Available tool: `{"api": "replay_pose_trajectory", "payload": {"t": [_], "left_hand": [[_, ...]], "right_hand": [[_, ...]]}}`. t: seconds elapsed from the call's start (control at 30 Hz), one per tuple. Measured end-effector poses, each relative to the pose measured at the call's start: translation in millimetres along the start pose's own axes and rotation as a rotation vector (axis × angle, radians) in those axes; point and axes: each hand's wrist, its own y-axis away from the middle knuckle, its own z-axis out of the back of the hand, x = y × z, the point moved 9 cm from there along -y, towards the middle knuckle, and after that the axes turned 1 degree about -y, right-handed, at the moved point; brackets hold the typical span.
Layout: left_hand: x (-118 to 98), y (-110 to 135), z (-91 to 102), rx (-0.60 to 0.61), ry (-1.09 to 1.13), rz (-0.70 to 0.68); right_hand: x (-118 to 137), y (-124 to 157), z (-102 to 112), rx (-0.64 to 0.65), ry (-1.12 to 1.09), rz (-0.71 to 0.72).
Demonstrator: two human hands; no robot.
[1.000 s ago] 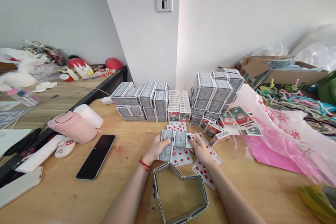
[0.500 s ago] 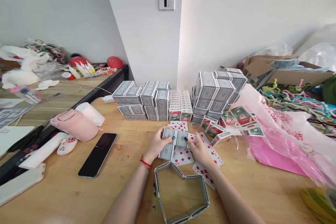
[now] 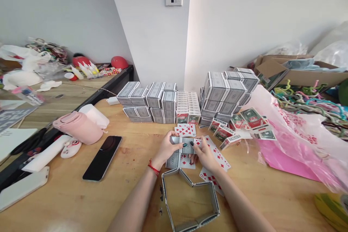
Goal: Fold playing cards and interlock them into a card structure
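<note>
My left hand [image 3: 169, 147] is closed, its thumb pressed on grey patterned playing cards [image 3: 187, 145] held just over the table. From the other side my right hand [image 3: 203, 153] pinches the same cards, thumb on top and a finger showing below. A red-diamond card face shows beside the right thumb. Under the hands lie several loose diamond cards [image 3: 216, 157], and a heart card [image 3: 185, 129] lies just beyond. Nearer to me stands a heart-shaped frame [image 3: 166, 203] made of folded cards, apart from both hands.
Stacks of card-covered blocks [image 3: 160, 98] line the wall, with rows of card boxes [image 3: 187, 107] between them. Loose card boxes [image 3: 224, 132] and pink plastic [image 3: 282, 156] lie right. A phone [image 3: 102, 158], pink cup [image 3: 77, 127] and white mouse [image 3: 71, 148] are left.
The cards in my hands have tilted, and my left thumb has slid to the right across them. My right fingertips now show beneath. The whole view has shifted slightly.
</note>
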Motion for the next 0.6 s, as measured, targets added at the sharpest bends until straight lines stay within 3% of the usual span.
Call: {"api": "replay_pose_trajectory", "payload": {"t": [0.6], "left_hand": [[0.7,2.5,-6.2,0.039,0.135,0.053]], "right_hand": [[12.8,2.4,-1.7,0.012,-0.087,0.027]]}}
